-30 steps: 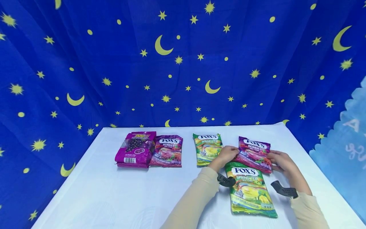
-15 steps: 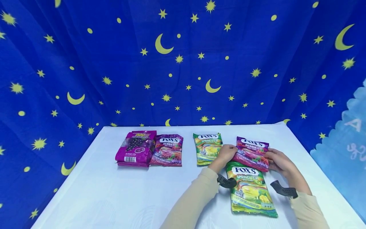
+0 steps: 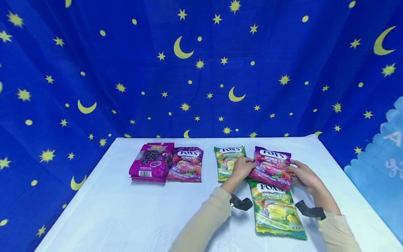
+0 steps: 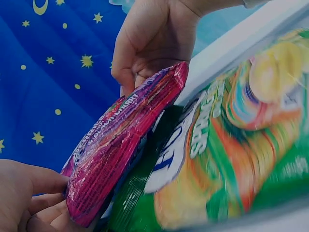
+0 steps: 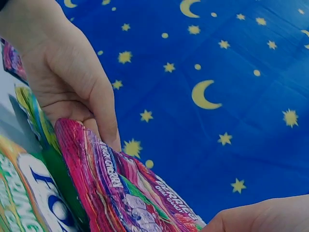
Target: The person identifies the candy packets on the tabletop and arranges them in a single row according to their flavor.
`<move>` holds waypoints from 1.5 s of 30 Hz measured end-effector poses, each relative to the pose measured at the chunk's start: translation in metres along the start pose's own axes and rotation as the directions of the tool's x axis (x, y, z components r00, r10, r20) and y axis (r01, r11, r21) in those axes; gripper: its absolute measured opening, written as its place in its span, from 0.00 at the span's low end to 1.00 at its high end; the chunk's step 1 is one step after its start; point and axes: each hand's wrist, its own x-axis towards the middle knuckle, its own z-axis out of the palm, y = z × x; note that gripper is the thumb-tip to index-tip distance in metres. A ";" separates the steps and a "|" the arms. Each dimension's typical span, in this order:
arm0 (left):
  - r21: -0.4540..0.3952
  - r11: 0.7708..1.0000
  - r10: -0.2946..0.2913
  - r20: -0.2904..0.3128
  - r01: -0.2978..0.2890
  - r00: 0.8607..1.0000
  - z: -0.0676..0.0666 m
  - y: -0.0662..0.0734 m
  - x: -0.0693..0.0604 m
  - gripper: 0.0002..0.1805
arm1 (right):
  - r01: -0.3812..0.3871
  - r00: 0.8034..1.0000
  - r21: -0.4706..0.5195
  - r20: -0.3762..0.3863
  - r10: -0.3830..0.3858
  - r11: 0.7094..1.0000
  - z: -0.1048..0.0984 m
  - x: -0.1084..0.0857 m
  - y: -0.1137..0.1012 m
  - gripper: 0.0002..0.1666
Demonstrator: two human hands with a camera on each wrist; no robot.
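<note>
Both hands hold a purple Fox's Berries candy bag [image 3: 271,168] by its two sides, slightly tilted over the top edge of a green Fox's Spring Tea bag [image 3: 278,211]. The left hand [image 3: 242,168] pinches its left edge, thumb on the near face as the left wrist view shows. On the opposite edge, the right hand [image 3: 306,175] grips with the thumb in front and fingers behind. In the right wrist view the berries bag [image 5: 116,179] stands clear of the curtain, its lower edge close to the green bag [image 5: 34,188]. The bag hides some fingertips.
Another Spring Tea bag [image 3: 225,164] lies just behind the left hand. Further left, a second Berries bag [image 3: 187,166] touches a magenta bag with grape pictures [image 3: 151,162]. All lie on a white-covered table [image 3: 126,210] with a blue star curtain [image 3: 141,70] behind.
Both hands have carried the Berries bag a little to the left, nearer the rear Spring Tea bag. The head view has shifted slightly; the other bags stay in place.
</note>
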 end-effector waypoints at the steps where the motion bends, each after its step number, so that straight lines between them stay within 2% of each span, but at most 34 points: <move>1: -0.005 1.000 0.000 0.005 0.000 1.000 -0.003 -0.001 -0.001 0.11 | 0.005 1.000 0.007 0.011 -0.005 1.000 0.002 -0.001 -0.002 0.43; 5: -0.016 1.000 0.017 0.019 -0.017 1.000 -0.016 -0.005 -0.004 0.12 | 0.019 0.999 0.022 0.045 -0.020 1.000 0.011 -0.006 -0.007 0.44; 9: -0.004 0.998 0.068 0.032 -0.068 0.997 -0.031 -0.011 -0.006 0.12 | 0.030 0.998 0.030 0.060 -0.031 0.999 0.023 -0.008 -0.011 0.44; 12: -0.031 0.996 0.084 0.047 -0.083 0.995 -0.042 -0.017 -0.007 0.13 | 0.054 0.996 0.042 0.071 -0.057 0.998 0.034 -0.007 -0.012 0.43; 16: -0.101 0.994 0.048 0.073 -0.041 0.996 -0.058 -0.027 -0.009 0.15 | 0.091 0.993 0.062 0.075 -0.095 0.994 0.050 -0.006 -0.017 0.43; 22: -0.221 0.974 -0.021 0.111 0.045 0.994 -0.081 -0.043 -0.012 0.17 | 0.118 0.989 0.061 0.084 -0.122 0.991 0.072 -0.001 -0.026 0.43; 27: -0.229 0.971 -0.042 0.117 0.068 0.992 -0.102 -0.050 -0.018 0.21 | 0.118 0.988 0.069 0.089 -0.124 0.991 0.090 0.003 -0.034 0.43; 34: -0.199 0.979 -0.033 0.064 0.045 0.997 -0.128 -0.049 -0.027 0.24 | 0.129 0.987 0.053 0.087 -0.133 0.990 0.115 0.008 -0.047 0.42; 41: -0.201 0.979 -0.027 0.026 0.032 0.999 -0.145 -0.050 -0.032 0.24 | 0.133 0.988 0.057 0.076 -0.137 0.989 0.129 0.012 -0.054 0.42; 45: -0.211 0.977 -0.014 0.035 0.021 0.999 -0.151 -0.050 -0.032 0.25 | 0.131 0.988 0.061 0.073 -0.136 0.989 0.131 0.015 -0.053 0.41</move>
